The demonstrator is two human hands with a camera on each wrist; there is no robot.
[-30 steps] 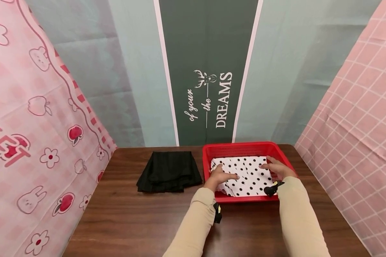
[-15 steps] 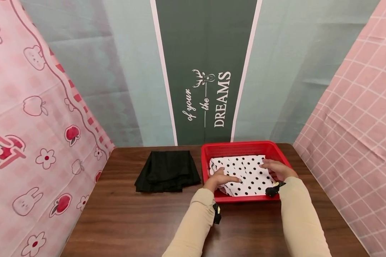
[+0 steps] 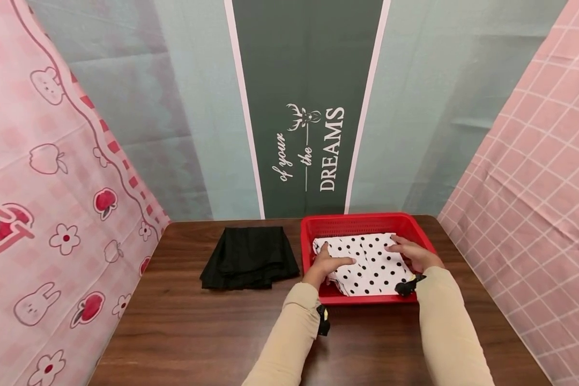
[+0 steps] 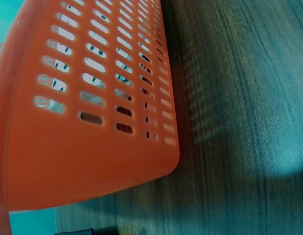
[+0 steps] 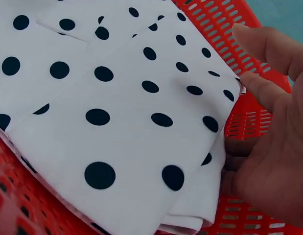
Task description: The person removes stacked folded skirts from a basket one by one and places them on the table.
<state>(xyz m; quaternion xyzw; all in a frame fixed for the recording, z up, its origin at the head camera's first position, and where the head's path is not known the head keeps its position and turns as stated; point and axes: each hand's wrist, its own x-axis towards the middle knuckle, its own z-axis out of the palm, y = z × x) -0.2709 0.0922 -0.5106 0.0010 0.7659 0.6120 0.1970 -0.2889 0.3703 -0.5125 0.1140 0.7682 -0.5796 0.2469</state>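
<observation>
A folded white cloth with black polka dots (image 3: 366, 268) lies inside the red plastic basket (image 3: 357, 299). My left hand (image 3: 327, 265) is at the cloth's left side, thumb stretched over its top and fingers spread. On the right side, my right hand (image 3: 414, 254) reaches into the basket with its fingers loosely bent. In the right wrist view, its fingers (image 5: 261, 90) touch the cloth's edge and corner, while the lower fingers are partly hidden beside the layers. The left wrist view shows only the basket's slotted outer wall (image 4: 92, 156), with the hand out of sight.
A folded black cloth (image 3: 251, 257) lies on the brown wooden table (image 3: 193, 332) to the left of the basket. Printed cloth hangings enclose the table, with a pink one (image 3: 67, 193) at left, a pink checked one (image 3: 526, 203) at right and a green one (image 3: 309, 64) behind.
The polka-dot cloth has turned slightly in the basket, its right back corner edging left. Both hands have shifted a little with it. The head view has swung slightly.
</observation>
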